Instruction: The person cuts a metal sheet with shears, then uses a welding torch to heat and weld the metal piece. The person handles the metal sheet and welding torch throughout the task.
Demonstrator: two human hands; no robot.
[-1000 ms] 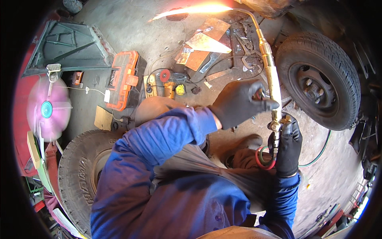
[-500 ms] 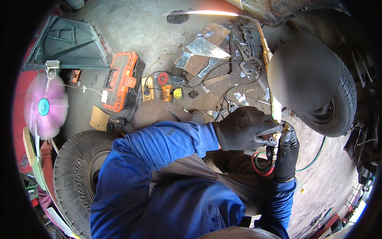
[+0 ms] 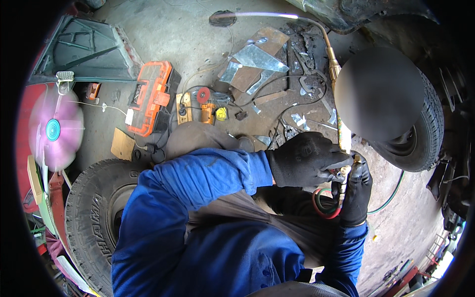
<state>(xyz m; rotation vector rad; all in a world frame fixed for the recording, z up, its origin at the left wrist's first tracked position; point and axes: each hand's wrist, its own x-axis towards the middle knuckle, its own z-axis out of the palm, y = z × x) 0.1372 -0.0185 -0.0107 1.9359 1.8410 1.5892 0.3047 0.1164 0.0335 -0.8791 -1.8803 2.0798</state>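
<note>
A: Brass and steel, that gas torch (image 3: 341,133): stiff long neck curving up to a pale flame near the top of the view, prob. light at the tip end, heavier at the valve body, w/ red and green hoses (image 3: 324,208) dragging behind.

B: Where to grip?

A: At the handle, low down, as now. Right hand (image 3: 354,190) is wrapped shut round the handle; left hand (image 3: 307,158) is closed over the valve area, fingers pinched on a knob (exact knob I can't tell). Both gloved black. Keep off the neck, it'll likely be hot.

B: Around it?

A: Bare concrete floor (image 3: 168,44), gritty, strewn w/ sheet-metal scraps (image 3: 252,62). An orange tool case (image 3: 148,96) lies left, one tyre (image 3: 94,208) at the person's left, a wheel (image 3: 420,133) right beside the torch. Tight room.
</note>
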